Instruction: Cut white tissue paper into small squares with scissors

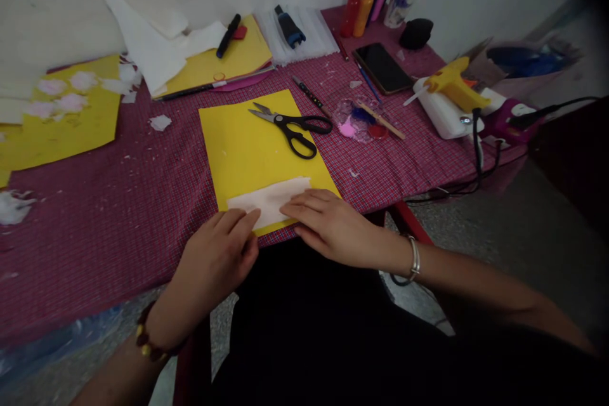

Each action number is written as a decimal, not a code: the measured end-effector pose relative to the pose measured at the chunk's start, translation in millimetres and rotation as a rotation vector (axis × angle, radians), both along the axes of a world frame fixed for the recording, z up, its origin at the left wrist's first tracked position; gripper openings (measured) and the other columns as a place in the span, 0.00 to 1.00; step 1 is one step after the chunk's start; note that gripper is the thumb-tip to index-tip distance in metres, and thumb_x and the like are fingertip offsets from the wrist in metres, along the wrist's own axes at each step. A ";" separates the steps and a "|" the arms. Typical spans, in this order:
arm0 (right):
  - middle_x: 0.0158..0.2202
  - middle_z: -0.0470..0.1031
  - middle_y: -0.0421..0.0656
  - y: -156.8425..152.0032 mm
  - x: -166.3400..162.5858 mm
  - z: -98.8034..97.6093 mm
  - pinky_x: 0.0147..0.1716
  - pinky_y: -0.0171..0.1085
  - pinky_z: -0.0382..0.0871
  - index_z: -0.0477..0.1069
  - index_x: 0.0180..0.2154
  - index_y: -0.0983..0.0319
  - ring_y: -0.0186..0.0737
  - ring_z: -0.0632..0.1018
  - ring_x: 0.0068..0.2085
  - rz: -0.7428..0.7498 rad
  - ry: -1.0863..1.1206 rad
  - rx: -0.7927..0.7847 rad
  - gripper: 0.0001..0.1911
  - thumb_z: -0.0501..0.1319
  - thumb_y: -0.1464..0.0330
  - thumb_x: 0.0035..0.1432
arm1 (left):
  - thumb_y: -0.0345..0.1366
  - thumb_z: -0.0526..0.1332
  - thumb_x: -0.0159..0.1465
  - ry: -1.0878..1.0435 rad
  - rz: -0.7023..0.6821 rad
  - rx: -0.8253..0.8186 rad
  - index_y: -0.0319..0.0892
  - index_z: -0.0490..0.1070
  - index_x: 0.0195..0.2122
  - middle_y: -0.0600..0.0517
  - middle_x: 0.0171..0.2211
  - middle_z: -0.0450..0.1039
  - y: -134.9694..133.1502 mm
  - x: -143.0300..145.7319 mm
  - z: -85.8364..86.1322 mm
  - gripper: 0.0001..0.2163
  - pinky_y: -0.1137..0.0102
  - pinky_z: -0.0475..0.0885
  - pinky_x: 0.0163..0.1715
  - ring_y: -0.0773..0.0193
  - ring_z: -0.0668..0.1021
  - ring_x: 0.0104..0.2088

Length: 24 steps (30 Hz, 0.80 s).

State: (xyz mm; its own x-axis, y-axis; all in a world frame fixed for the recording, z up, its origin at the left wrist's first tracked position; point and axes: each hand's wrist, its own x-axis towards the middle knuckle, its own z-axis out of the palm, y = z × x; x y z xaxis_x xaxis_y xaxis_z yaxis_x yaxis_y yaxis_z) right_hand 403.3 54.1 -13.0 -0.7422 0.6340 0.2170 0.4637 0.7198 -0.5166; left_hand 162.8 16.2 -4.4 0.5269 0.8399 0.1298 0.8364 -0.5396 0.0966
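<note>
Beads point(143, 335) go round the left wrist, close to the camera. The left hand point(216, 250) is half curled, fingertips on a white paper strip point(272, 198); I cannot tell if it pinches. The right hand point(335, 228) lies almost flat on the strip's other end, fingers close together, thumb apart. Under the strip is a yellow sheet point(240, 146) at the tabletop's point(157, 222) near edge. Black scissors point(290, 122) lie farther up the sheet. A red checked cloth point(95, 247) covers the tabletop; gray floor point(537, 241) shows below its right side. Past the sheet's right edge, a clear dish point(364, 134) holds pink, blue and red paint point(347, 129) and a stick point(384, 122). Toward the far edge stand bottles point(365, 11) and a paper cup point(402, 3).
</note>
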 end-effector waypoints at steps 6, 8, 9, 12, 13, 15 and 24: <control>0.52 0.74 0.50 12.6 -18.9 -5.5 0.55 0.48 0.63 0.64 0.59 0.66 0.48 0.72 0.53 0.002 -0.060 0.004 0.21 0.55 0.71 0.65 | 0.30 0.55 0.61 0.270 -0.027 -0.095 0.36 0.70 0.49 0.43 0.37 0.73 14.6 19.5 15.6 0.15 0.57 0.72 0.36 0.50 0.75 0.38; 0.51 0.74 0.50 14.0 -21.4 -5.7 0.55 0.48 0.63 0.65 0.58 0.67 0.48 0.71 0.51 -0.016 -0.069 0.001 0.21 0.57 0.71 0.63 | 0.30 0.55 0.61 0.273 -0.044 -0.053 0.37 0.71 0.44 0.44 0.35 0.72 16.2 21.7 15.1 0.12 0.56 0.71 0.36 0.49 0.74 0.37; 0.50 0.74 0.50 14.5 -22.4 -5.4 0.54 0.48 0.62 0.65 0.58 0.67 0.48 0.71 0.51 -0.022 -0.068 -0.002 0.22 0.58 0.71 0.63 | 0.30 0.55 0.61 0.268 -0.044 -0.024 0.38 0.72 0.42 0.45 0.34 0.72 16.7 21.9 13.9 0.10 0.56 0.71 0.36 0.49 0.74 0.37; 0.49 0.74 0.51 16.0 -25.2 -4.8 0.53 0.48 0.62 0.66 0.56 0.66 0.48 0.71 0.50 -0.038 -0.057 -0.017 0.21 0.60 0.71 0.61 | 0.29 0.54 0.63 0.227 -0.002 0.052 0.39 0.72 0.37 0.46 0.32 0.73 17.6 18.9 8.5 0.08 0.56 0.70 0.38 0.50 0.75 0.36; 0.49 0.74 0.51 16.6 -25.8 -5.0 0.52 0.48 0.62 0.67 0.56 0.65 0.48 0.71 0.50 -0.042 -0.052 -0.020 0.21 0.60 0.71 0.61 | 0.29 0.54 0.63 0.199 0.019 0.066 0.40 0.72 0.36 0.46 0.32 0.74 17.7 17.0 6.6 0.08 0.57 0.70 0.38 0.51 0.75 0.36; 0.48 0.74 0.50 18.4 -26.2 -6.1 0.51 0.46 0.62 0.68 0.54 0.64 0.47 0.70 0.50 -0.052 -0.044 -0.018 0.18 0.59 0.71 0.62 | 0.30 0.53 0.64 0.116 0.060 0.066 0.40 0.72 0.35 0.46 0.32 0.75 17.4 12.3 3.3 0.07 0.58 0.69 0.38 0.52 0.76 0.35; 0.38 0.75 0.45 33.8 -4.6 -14.7 0.43 0.40 0.58 0.74 0.38 0.62 0.41 0.72 0.41 -0.202 -0.012 -0.016 0.09 0.56 0.69 0.66 | 0.34 0.59 0.64 -0.368 0.174 -0.087 0.45 0.74 0.38 0.49 0.39 0.79 10.6 -19.2 -12.6 0.05 0.58 0.68 0.46 0.55 0.77 0.43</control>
